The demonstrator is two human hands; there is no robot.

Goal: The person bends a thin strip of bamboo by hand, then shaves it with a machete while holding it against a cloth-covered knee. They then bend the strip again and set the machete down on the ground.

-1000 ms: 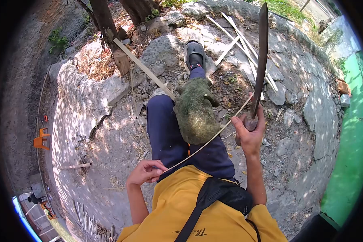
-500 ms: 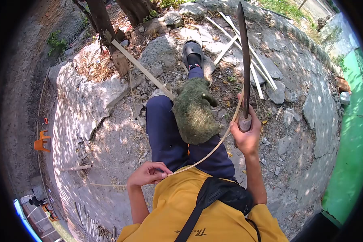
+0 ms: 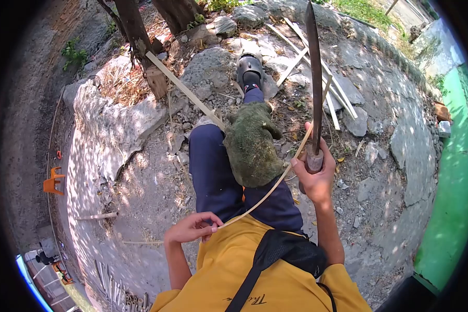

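Note:
My right hand (image 3: 316,174) is wrapped round the wooden handle of a machete (image 3: 316,73), its long dark blade pointing up and away. Between its thumb and the knife runs a thin bamboo strip (image 3: 268,194), whose far end sticks out beyond the blade. The strip bows down across my lap to my left hand (image 3: 195,228), which pinches the near end between thumb and finger, the other fingers loosely curled. A worn green cloth pad (image 3: 252,145) covers my thigh and knee, just left of the knife.
Several pale split strips (image 3: 325,78) lie crossed on broken concrete at upper right. Another flat strip (image 3: 184,88) slants from a tree trunk (image 3: 138,39) to my knee. An orange chair (image 3: 53,180) stands far left, and a green wall (image 3: 447,197) borders the right.
The bamboo strip has slid upward through my right hand, so more of it shows past the blade. My left hand's fingers have loosened slightly; both hands stay nearly in place.

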